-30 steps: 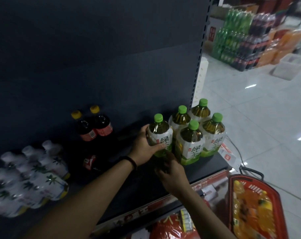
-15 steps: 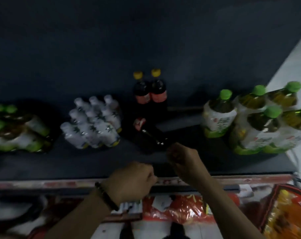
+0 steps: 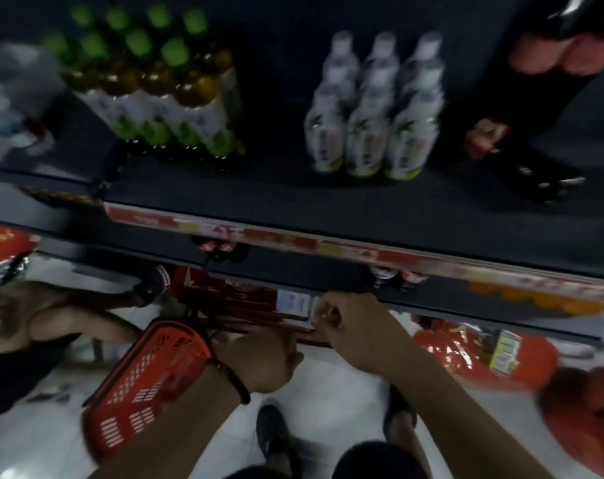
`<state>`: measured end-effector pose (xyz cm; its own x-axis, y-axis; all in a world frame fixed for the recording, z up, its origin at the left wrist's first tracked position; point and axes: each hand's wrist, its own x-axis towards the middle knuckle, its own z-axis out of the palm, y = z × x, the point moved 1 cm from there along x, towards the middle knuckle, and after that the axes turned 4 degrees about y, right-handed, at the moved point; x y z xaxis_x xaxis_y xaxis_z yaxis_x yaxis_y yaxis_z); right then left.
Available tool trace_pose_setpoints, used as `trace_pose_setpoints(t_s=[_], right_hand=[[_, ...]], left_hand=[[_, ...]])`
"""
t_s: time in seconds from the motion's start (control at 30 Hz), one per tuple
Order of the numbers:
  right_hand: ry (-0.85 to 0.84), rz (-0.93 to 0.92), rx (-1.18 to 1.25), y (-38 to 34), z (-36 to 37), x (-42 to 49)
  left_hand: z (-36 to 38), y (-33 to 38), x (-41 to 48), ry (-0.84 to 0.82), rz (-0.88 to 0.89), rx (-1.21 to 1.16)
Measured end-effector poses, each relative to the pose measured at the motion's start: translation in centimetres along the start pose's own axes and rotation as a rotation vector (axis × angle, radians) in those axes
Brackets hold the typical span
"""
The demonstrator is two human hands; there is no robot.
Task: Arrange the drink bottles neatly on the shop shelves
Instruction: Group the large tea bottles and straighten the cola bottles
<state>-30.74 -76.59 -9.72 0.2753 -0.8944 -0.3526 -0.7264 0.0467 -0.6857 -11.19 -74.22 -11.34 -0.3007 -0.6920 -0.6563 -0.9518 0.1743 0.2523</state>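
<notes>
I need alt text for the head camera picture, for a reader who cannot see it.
Both hands, left and right, are closed and held low in front of a dark shelf, gripping no bottle. On the shelf stand green-capped bottles and white bottles; a red basket sits on the floor.

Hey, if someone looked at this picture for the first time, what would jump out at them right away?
Probably the green-capped tea bottles packed together at the upper left of the dark shelf, with a block of white bottles to their right. Below, both hands, left hand and right hand, are lowered under the shelf edge, beside a red shopping basket on the floor.
</notes>
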Motion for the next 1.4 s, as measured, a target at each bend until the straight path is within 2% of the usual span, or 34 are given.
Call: trace_pose_setpoints(t_s=[0.13, 0.23, 0.4, 0.47, 0.57, 0.67, 0.73, 0.93, 1.17, 1.33, 1.4], right_hand=[[-0.004, 0.075, -0.008, 0.4, 8.9, 5.8], [0.060, 0.176, 0.022, 2.9, 14.2, 10.2], [0.116, 0.324, 0.152, 6.5, 20.1, 18.7], [0.174, 0.324, 0.219, 8.7, 21.5, 22.2], [0.287, 0.341, 0.322, 12.0, 21.3, 27.0], [0.393, 0.369, 0.308, 14.2, 20.2, 31.5], [0.463, 0.353, 0.330, 15.5, 19.8, 33.9], [0.578, 0.252, 0.300, 15.4, 19.7, 37.4], [0.807, 0.182, 0.221, 15.0, 19.7, 37.5], [0.798, 0.156, 0.231, 15.8, 20.5, 33.9], [0.760, 0.155, 0.259, 16.3, 21.2, 31.1]], left_hand=[[4.8, -9.3, 4.0, 0.095, -0.017, -0.100], [8.0, -14.5, 7.7, 0.160, -0.075, -0.179], [12.0, -18.7, 14.8, 0.226, -0.105, -0.225], [13.2, -19.6, 18.4, 0.247, -0.103, -0.246], [13.5, -20.1, 23.3, 0.267, -0.091, -0.225], [13.2, -19.7, 27.4, 0.303, -0.065, -0.194], [13.4, -18.9, 29.6, 0.338, -0.040, -0.170], [16.0, -17.8, 32.6, 0.306, -0.100, -0.070], [15.8, -17.7, 33.3, 0.363, -0.094, -0.042], [16.0, -18.4, 33.2, 0.345, -0.083, -0.129], [16.2, -19.4, 32.5, 0.430, -0.051, -0.282]])
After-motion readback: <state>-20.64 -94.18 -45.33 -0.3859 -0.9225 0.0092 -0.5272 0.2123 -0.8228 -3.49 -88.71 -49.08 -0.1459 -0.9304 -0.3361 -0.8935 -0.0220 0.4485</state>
